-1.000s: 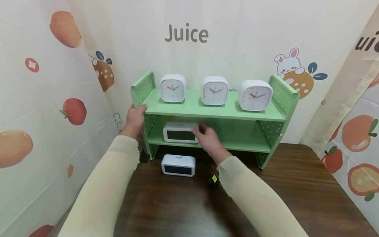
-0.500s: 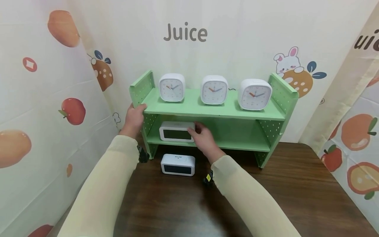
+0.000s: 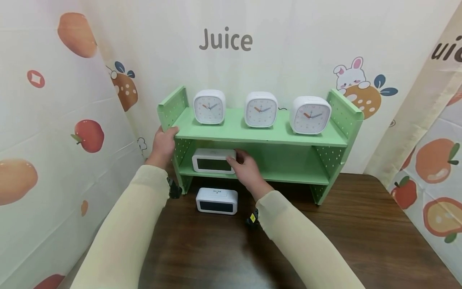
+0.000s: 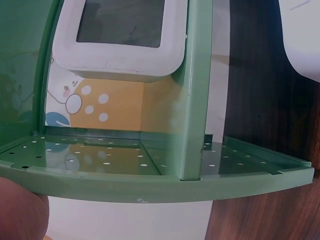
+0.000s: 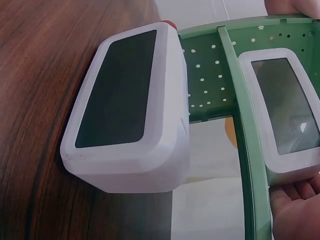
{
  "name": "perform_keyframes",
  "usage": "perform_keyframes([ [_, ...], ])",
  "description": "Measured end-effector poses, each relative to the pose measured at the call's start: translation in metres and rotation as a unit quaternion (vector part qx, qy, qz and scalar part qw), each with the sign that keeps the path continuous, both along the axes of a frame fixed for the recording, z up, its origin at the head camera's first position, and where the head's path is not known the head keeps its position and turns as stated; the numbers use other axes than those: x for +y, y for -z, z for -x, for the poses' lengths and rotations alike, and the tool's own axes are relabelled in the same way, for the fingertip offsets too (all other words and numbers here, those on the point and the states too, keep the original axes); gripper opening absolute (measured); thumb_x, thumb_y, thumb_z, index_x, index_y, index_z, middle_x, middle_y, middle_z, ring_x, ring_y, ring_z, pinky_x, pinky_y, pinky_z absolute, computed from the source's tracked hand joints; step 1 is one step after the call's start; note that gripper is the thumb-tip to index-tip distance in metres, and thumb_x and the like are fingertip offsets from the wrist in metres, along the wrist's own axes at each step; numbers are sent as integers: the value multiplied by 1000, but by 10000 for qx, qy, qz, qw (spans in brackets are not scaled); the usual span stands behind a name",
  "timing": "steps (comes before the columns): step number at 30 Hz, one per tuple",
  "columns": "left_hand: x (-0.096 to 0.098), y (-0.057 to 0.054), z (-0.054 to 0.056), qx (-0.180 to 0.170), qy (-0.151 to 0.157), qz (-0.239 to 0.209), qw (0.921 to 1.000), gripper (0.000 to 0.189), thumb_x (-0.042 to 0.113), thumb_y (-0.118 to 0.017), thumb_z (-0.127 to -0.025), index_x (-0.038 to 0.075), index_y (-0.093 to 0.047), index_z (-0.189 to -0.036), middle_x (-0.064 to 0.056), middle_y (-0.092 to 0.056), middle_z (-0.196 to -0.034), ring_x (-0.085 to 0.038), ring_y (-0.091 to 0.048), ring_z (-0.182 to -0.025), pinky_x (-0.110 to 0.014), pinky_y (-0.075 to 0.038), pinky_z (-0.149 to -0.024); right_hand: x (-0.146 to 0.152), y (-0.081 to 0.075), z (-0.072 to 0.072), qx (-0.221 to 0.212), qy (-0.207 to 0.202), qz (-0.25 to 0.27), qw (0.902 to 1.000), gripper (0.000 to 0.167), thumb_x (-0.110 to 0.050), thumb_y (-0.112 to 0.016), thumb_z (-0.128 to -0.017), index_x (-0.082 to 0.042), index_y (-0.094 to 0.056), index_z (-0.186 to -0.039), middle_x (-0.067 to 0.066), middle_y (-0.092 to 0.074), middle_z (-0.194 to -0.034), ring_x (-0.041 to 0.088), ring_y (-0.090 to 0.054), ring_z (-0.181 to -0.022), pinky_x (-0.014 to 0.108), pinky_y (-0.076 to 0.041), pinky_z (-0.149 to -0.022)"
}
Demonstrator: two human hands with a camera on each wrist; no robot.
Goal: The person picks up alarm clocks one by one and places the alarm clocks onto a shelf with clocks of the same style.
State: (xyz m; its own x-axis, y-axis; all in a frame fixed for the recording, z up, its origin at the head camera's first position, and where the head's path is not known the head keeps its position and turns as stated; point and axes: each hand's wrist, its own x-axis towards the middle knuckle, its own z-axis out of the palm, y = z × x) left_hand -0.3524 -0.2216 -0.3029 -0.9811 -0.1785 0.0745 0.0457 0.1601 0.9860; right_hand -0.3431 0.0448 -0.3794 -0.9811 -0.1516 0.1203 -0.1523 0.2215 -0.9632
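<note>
My right hand (image 3: pixel 249 170) holds the right end of a white digital clock (image 3: pixel 213 160) on the lower board of the green shelf (image 3: pixel 231 132). The thumb lies at the front of that end; some fingers are hidden behind it. In the right wrist view, fingers (image 5: pixel 297 192) bend against the clock's end. My left hand (image 3: pixel 163 146) grips the shelf's left edge, thumb over the upper board; its other fingers are hidden in the head view. A second white digital clock (image 3: pixel 217 200) sits on the table in front of the shelf, and is large in the right wrist view.
On the upper board stand three white analog clocks: left (image 3: pixel 209 107), middle (image 3: pixel 261 109) and right (image 3: pixel 311 115). Perforated side panels (image 3: pixel 343 124) bound the shelf. Under it is a dark wooden table (image 3: pixel 202 249), with a printed curtain (image 3: pixel 288 48) behind.
My right hand has shifted the digital clock left along the lower board, toward the left panel, only slightly in the last half second. The left hand keeps its grip on the shelf.
</note>
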Motion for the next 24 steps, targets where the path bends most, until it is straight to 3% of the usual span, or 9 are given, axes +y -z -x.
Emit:
perform_keyframes([
  [5,2,0,1,-10,-13,-50,10000,64,42,-41,-107,24,-20,-165,-9,-40,-158,-27,-45,-136,-52,-34,-115,3,1,-4,-169,71,40,9998,69,-41,-71,-98,-14,-44,-156,7,-50,-151,25,-47,-137,46,-44,-110],
  [11,3,0,1,-38,-15,-64,10000,64,43,-41,-107,26,-20,-165,-8,-39,-158,-26,-44,-136,-53,-33,-115,14,2,-27,-103,513,115,9986,93,-54,-81,-86,-18,-36,-159,0,-41,-159,27,-35,-146,48,-39,-114],
  [15,3,-1,1,-35,-16,-42,10000,64,45,-41,-107,27,-20,-165,-7,-39,-158,-26,-44,-135,-53,-34,-115,25,10,-44,554,517,402,9963,81,-47,-82,-88,-19,-44,-154,-1,-49,-152,27,-42,-141,48,-38,-115],
  [19,2,0,1,-80,18,-43,10000,64,45,-40,-107,26,-19,-165,-8,-39,-158,-27,-45,-135,-53,-35,-114,35,23,-60,1269,235,627,9897,65,-36,-82,-91,-18,-54,-146,2,-57,-143,28,-51,-133,53,-37,-114],
  [24,2,0,0,-52,-30,-28,10000,63,44,-40,-107,25,-21,-164,-8,-40,-157,-27,-44,-135,-54,-34,-115,38,39,-76,1476,73,881,9851,50,-32,-82,-91,-15,-62,-132,8,-63,-131,28,-57,-120,55,-42,-109],
])
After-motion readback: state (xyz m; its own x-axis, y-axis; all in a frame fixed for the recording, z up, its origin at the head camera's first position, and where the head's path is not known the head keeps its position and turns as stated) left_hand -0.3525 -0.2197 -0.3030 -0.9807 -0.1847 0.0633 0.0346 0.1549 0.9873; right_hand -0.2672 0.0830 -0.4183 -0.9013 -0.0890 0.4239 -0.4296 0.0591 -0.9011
